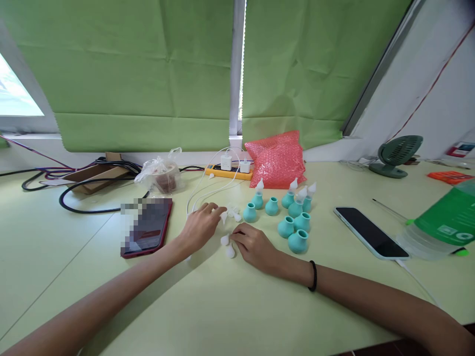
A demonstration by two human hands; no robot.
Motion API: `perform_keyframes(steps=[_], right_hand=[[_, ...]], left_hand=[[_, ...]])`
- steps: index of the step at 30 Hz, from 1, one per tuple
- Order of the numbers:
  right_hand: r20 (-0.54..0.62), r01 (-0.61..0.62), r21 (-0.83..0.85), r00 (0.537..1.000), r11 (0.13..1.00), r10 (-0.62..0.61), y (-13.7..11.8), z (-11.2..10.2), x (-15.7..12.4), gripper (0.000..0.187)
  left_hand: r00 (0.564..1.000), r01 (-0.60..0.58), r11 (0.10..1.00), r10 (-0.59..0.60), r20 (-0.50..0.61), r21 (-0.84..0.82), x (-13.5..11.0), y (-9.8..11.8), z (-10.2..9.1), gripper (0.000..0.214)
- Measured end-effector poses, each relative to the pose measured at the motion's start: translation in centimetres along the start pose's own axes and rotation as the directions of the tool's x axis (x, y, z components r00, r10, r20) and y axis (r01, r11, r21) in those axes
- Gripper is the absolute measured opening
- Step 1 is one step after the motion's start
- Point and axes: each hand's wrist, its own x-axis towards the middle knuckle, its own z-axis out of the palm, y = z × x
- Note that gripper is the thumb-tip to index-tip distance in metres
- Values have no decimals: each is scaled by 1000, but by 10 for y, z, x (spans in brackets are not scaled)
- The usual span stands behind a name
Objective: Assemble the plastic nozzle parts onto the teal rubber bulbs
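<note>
My left hand (200, 225) rests on the pale green table (222, 306), its fingers curled and pinched on a small white nozzle tip (223, 216). My right hand (254, 244) lies beside it with fingers bent onto the table, touching loose white tips (227, 245). More white tips (234, 212) lie just beyond. To the right stand several teal rubber bulbs (293, 225); some carry a white tip, some are bare with open mouths.
A red-cased phone (148, 227) lies left of my hands, a light phone (371, 232) on a cable to the right. Behind are a yellow power strip (230, 172), a pink bubble bag (278, 158), cables, a plastic-wrapped item (163, 177), a small fan (395, 155) and a green bottle (445, 220).
</note>
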Motion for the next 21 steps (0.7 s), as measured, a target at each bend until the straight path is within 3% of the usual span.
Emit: perform_keyframes(steps=[3,4,6,8,10,12,14,17,21], right_hand=[[-84,21,-1,996,1000,-21,1,-5,-1,25],[-132,41,4,990,999,-40,1,-8,-3,25],[-219,102,23,971,994,-95,1,-14,-8,25],[-281,163,54,949,985,-142,1,-20,-14,29],[-325,185,120,936,975,-137,1,-23,-19,32],[-361,160,231,930,960,-68,-1,-24,-21,31],[-365,89,377,929,922,60,-3,-23,-19,26],[-280,-90,629,901,772,332,-8,-22,-14,16],[-34,-262,866,819,426,572,-13,-22,-11,8]], left_hand=[[994,1,997,-10,-110,-83,-17,19,-12,22],[978,-34,969,-18,-210,-244,-26,28,-15,16],[960,-58,862,-89,-264,-503,-46,46,-18,11],[982,-24,753,-104,-155,-658,-64,61,-16,11],[1000,-20,696,4,-24,-718,-74,69,-9,13],[998,-32,697,61,14,-716,-73,68,0,16],[1000,27,716,-9,30,-697,-66,61,6,18],[997,82,751,-69,46,-655,-55,50,8,23],[985,163,660,-157,78,-733,-54,46,7,24]])
